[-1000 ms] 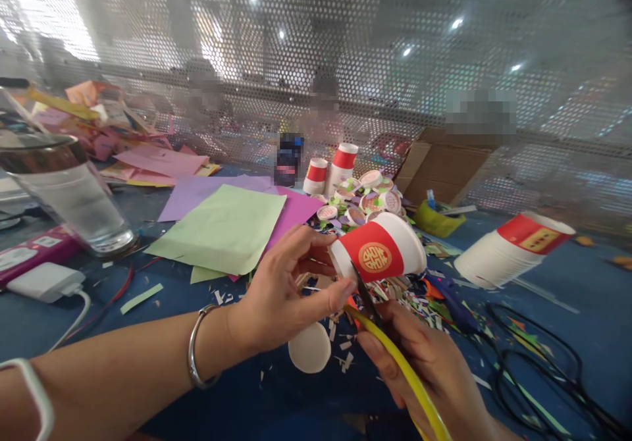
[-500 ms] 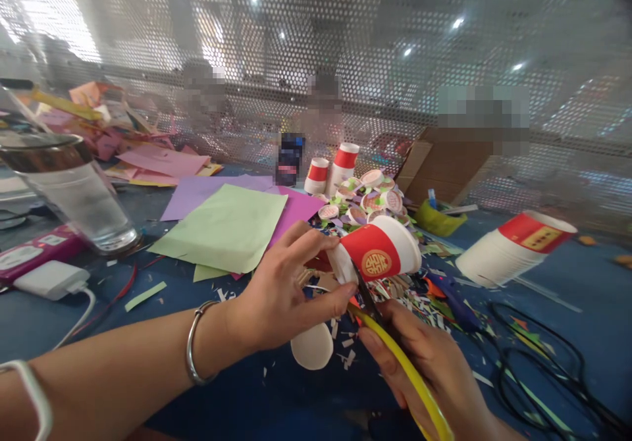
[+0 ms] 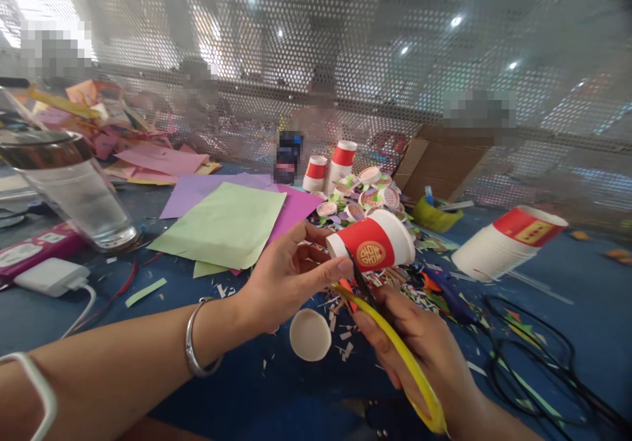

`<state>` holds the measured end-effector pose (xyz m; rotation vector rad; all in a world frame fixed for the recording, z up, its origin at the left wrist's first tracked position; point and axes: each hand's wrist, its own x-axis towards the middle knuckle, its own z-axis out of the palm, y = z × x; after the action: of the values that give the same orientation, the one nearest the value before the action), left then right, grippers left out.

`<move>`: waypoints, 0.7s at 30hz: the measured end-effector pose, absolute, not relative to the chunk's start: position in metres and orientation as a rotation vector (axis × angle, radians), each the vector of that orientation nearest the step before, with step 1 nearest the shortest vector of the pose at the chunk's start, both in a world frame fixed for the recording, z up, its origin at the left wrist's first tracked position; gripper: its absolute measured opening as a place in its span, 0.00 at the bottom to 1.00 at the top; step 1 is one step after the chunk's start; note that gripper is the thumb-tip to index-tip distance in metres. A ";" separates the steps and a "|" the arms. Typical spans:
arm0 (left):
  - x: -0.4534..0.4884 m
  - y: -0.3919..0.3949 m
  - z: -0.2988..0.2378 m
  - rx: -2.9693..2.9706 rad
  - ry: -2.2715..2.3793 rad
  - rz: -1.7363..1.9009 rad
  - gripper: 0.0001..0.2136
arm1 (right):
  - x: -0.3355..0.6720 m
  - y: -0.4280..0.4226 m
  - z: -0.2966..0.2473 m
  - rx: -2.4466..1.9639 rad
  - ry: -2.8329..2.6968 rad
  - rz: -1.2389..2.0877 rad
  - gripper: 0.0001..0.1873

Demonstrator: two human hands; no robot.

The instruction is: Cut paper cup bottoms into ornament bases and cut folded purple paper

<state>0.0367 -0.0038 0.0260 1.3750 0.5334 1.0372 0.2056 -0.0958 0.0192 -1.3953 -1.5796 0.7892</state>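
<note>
My left hand [image 3: 284, 280] is closed around the cut end of a red and white paper cup [image 3: 390, 240], which lies tilted on its side in the air. A gold round emblem on the red band faces me. My right hand [image 3: 424, 336] grips yellow-handled scissors [image 3: 407, 355]. Their dark blades meet the cup's lower left edge, beside my left thumb; whether the blades are apart I cannot make out. Below my left hand a round white cup bottom [image 3: 310, 334] lies on the blue table among small paper scraps.
Green paper sheets [image 3: 227, 220] lie left of centre. A stack of paper cups [image 3: 498, 247] leans at the right, near a black cable [image 3: 538, 349]. Behind are cut cup bottoms [image 3: 370, 197], a cardboard box [image 3: 444, 161] and a perforated metal screen. A glass of water [image 3: 93, 197] stands at left.
The loose white flap at the cup's cut end no longer shows. My left fingers have shifted slightly along that end, and the scissors have moved slightly left.
</note>
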 end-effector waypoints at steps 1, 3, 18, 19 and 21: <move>0.036 -0.004 0.026 1.389 0.535 1.055 0.18 | 0.206 -0.096 0.019 -1.396 -1.581 0.791 0.16; 0.035 -0.004 0.027 1.453 0.533 1.110 0.17 | 0.206 -0.097 0.018 -1.405 -1.587 0.793 0.16; 0.031 -0.011 0.023 1.845 0.534 1.253 0.16 | 0.206 -0.101 0.018 -1.469 -1.664 0.644 0.15; 0.032 -0.012 0.022 1.791 0.528 1.249 0.17 | 0.206 -0.101 0.019 -1.462 -1.661 0.653 0.15; 0.034 -0.012 0.021 1.636 0.521 1.222 0.19 | 0.205 -0.100 0.022 -1.449 -1.637 0.681 0.16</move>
<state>0.0339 -0.0120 0.0210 1.6359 0.5214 1.2217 0.2050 -0.1000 0.0222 -1.4493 -1.6370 0.6811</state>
